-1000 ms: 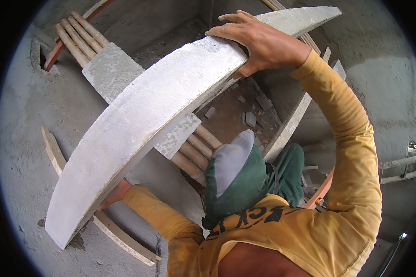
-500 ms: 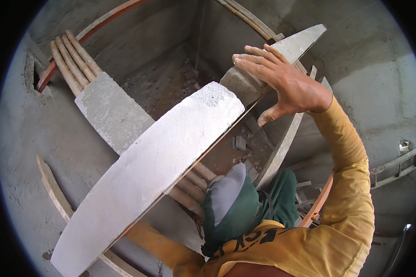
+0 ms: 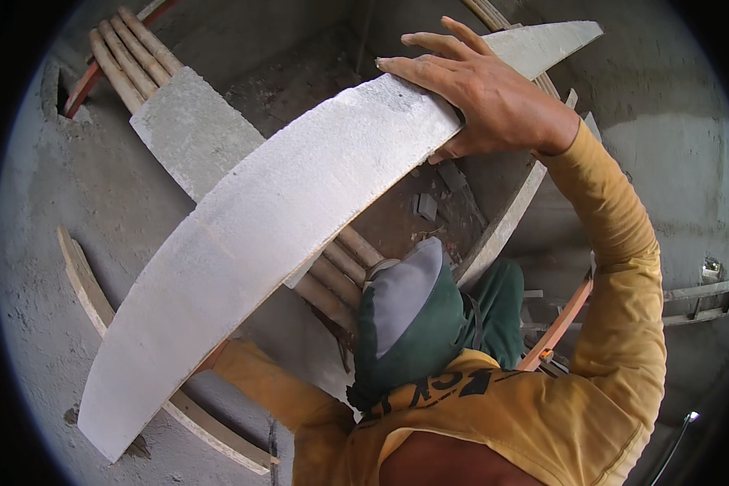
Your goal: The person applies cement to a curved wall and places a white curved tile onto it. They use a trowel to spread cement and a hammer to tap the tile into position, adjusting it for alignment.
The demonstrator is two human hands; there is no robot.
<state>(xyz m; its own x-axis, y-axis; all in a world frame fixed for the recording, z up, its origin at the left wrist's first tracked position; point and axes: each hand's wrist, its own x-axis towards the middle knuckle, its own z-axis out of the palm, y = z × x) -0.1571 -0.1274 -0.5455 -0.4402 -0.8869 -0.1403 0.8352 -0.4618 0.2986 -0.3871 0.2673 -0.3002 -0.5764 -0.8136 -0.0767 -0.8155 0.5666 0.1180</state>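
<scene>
A long pale concrete block (image 3: 251,219) with a rough surface lies diagonally across my view, from lower left to upper right. My right hand (image 3: 494,101) is closed over its upper right end, with the fingers spread on the top face and the thumb at the lower edge. By the block's lower left edge, my left hand (image 3: 211,356) shows only in part, and its fingers are hidden underneath as it holds the block. Another grey concrete block (image 3: 547,47) extends beyond my right hand. Below the held block, a grey concrete piece (image 3: 194,125) crosses it on the far left.
Wooden poles (image 3: 134,65) stick out past the grey piece, and more poles (image 3: 332,279) run near my bent green-clad legs (image 3: 405,324). Rubble lies on the floor (image 3: 437,190) below. Curved-looking boards (image 3: 502,223) stand at right and lower left, beside rough grey plastered walls (image 3: 664,146).
My right hand has come left and up onto the block's end and closed on it. The block's upper right end has shifted up and right, and the view has moved somewhat.
</scene>
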